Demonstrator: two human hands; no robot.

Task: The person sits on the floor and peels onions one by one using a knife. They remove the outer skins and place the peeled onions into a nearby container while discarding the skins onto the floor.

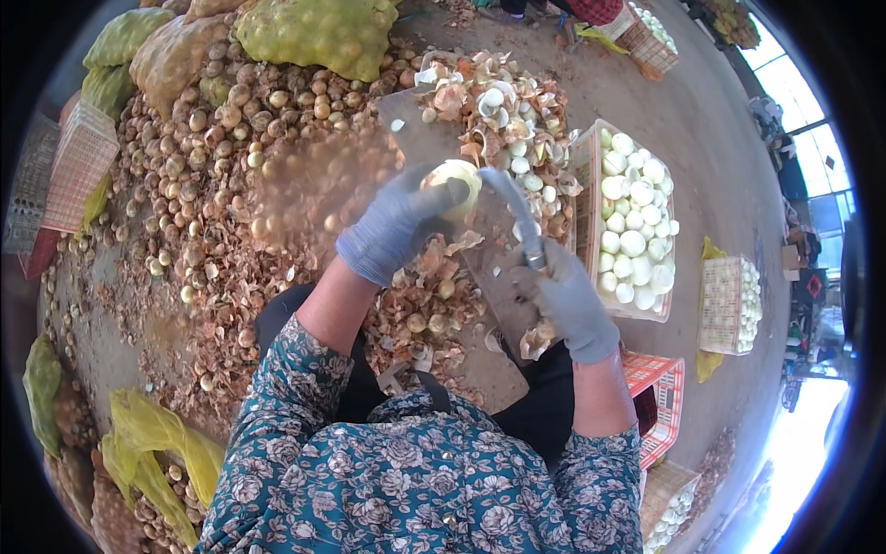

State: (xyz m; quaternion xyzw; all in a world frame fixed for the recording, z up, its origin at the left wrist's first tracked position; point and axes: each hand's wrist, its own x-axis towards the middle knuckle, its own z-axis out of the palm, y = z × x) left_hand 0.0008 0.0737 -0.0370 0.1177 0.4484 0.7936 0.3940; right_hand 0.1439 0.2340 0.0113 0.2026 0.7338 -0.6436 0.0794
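Observation:
My left hand (pixel 408 215), in a grey knit work glove, grips a pale, partly peeled onion (pixel 457 181). In my gloved right hand (pixel 564 291) is a knife with a curved blade (pixel 512 197). Its tip is close to the right side of the onion; motion blur hides whether they touch. Beneath both hands lies a narrow board (pixel 429 131) that slants from upper left to lower right. Onion skins (pixel 450 104) and cut scraps cover its far part and heap along its right side.
Unpeeled onions (pixel 201 166) spread over the floor at left, below full mesh sacks (pixel 311 34). A plastic crate (pixel 588 208) of peeled onions stands at right. Another filled crate (pixel 716 305) is farther right, and a red crate (pixel 657 401) lies by my right elbow. Part of another person (pixel 595 8) shows at top.

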